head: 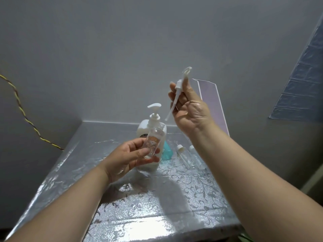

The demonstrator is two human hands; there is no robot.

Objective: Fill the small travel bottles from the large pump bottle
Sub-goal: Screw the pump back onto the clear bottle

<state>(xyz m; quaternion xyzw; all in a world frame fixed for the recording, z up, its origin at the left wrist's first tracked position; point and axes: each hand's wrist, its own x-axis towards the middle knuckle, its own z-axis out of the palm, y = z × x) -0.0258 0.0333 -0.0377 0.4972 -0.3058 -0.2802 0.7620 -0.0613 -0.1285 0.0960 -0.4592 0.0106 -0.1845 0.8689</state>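
Observation:
My left hand grips a small clear travel bottle with an orange label, its neck uncapped and tilted away from me. Right behind it stands the large white pump bottle, partly hidden by the small bottle. Raised above and to the right, my right hand pinches a small white pump cap whose thin dip tube hangs down to the left. Two more clear travel bottles with white caps lie on the table to the right.
The table has a shiny silver floral cover. A teal object sits behind the large bottle. A clear pinkish panel leans on the wall at the right. A yellow twisted cord runs along the left wall.

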